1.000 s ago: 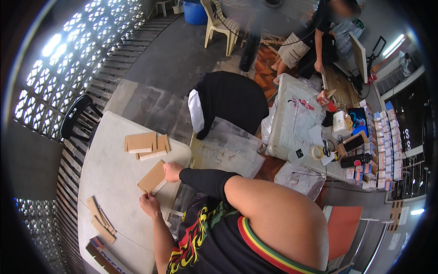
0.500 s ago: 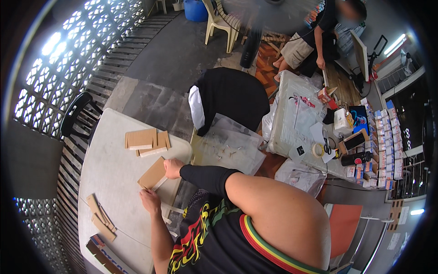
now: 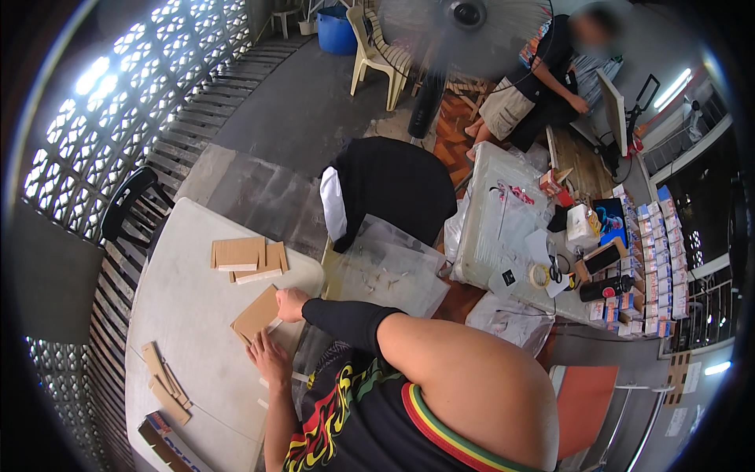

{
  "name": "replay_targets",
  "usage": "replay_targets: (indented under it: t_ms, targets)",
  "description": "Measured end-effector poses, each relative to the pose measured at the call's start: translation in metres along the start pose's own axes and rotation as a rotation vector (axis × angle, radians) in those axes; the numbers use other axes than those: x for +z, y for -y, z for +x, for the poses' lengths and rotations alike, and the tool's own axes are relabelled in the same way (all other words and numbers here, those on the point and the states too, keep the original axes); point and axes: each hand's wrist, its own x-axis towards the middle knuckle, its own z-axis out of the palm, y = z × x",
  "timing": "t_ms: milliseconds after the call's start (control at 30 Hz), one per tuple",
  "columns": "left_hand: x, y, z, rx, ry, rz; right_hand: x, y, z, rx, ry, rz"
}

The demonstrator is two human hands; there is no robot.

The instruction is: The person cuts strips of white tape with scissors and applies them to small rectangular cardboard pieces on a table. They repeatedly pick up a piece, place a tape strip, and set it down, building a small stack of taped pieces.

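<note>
A flat brown cardboard piece (image 3: 257, 313) with a pale strip along its near right edge lies on the white table, close to my body. My left hand (image 3: 270, 359) rests on that edge, its fingers stretched out and lying on the strip. At the far right corner of the piece, my right hand (image 3: 291, 304) is closed, fingers curled at the edge; what lies inside the grip is mostly hidden. Two more cardboard pieces (image 3: 238, 253) with pale strips overlap farther up the table. Narrow cardboard strips (image 3: 162, 379) lie in a loose pile to the left.
An open printed box (image 3: 169, 442) stands at the table's near left. Beyond the white table (image 3: 189, 259) are a chair draped in black cloth (image 3: 397, 185) and a fan (image 3: 464, 23). On the right, a plastic-covered table (image 3: 503, 208) bears tape and scissors. Another person (image 3: 543, 79) sits behind it.
My left hand has slid from the left corner of the cardboard rightward along its near edge, and its fingers now lie flatter. My right hand stays at the far corner. The whole view has shifted slightly.
</note>
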Motion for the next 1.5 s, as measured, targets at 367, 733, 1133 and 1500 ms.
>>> replay_targets:
  t_ms: [367, 733, 1133, 1500]
  targets:
    - [-0.004, -0.011, 0.007, 0.044, 0.142, 0.146, -0.011, 0.006, -0.002, 0.022, 0.097, -0.033]
    - [-0.011, -0.018, 0.013, 0.148, 0.14, 0.172, -0.013, 0.011, -0.01, -0.026, -0.013, -0.033]
    - [-0.016, -0.025, 0.02, 0.111, 0.24, 0.198, -0.019, 0.019, -0.008, 0.051, 0.032, -0.009]
    - [-0.02, -0.026, 0.023, 0.077, 0.309, 0.206, -0.022, 0.016, -0.014, 0.05, 0.033, 0.027]
